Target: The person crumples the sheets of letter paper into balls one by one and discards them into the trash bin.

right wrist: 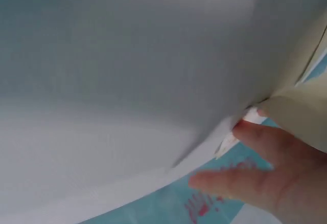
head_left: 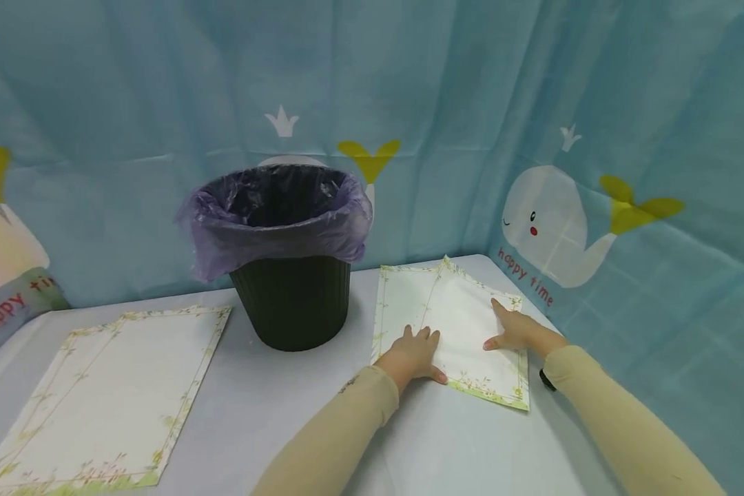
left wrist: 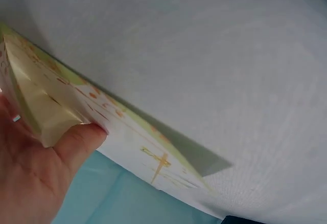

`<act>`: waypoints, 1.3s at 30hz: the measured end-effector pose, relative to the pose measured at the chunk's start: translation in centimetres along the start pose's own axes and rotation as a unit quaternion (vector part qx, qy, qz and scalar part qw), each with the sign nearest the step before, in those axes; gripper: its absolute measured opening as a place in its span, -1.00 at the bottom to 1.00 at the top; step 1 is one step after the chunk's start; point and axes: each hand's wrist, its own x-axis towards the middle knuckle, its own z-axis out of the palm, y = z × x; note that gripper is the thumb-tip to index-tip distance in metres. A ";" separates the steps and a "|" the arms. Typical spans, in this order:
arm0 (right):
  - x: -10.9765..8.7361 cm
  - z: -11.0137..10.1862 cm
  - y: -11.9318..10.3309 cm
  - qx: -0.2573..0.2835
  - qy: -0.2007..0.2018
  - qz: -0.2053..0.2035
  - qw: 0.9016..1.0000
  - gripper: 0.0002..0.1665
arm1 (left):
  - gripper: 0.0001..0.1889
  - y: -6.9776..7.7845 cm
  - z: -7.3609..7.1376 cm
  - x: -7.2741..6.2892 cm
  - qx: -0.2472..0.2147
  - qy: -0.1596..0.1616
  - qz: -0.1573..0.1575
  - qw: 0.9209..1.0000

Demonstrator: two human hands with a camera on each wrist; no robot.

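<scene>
Two white sheets of paper with printed floral borders lie overlapped at the right of the table. The upper sheet sits askew over the lower sheet. My left hand rests on the sheets' left side, fingers spread and thumb by the bottom edge. In the left wrist view, the paper bends up beside the thumb. Over the upper sheet's right side, my right hand reaches with fingers extended and thumb apart. In the right wrist view, a fingertip is right at the paper's edge.
A dark bin lined with a purple plastic bag stands at the back, left of my hands. More bordered sheets overlap at the left of the white-covered table. A blue whale-print curtain hangs behind and at right.
</scene>
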 end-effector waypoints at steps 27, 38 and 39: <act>-6.0 -1.6 -11.5 -0.075 0.534 -0.386 0.748 -0.60 | -0.41 -5.2 -6.8 -11.4 0.100 0.579 0.201 0.784; -4.9 -0.8 -16.3 -0.082 0.559 -0.544 0.620 -0.69 | -0.21 -6.7 -5.1 -13.4 0.117 0.493 0.085 0.858; -4.8 -0.7 -16.8 -0.076 0.562 -0.550 0.613 -0.70 | -0.29 -6.9 -4.8 -13.4 0.101 0.504 0.078 0.854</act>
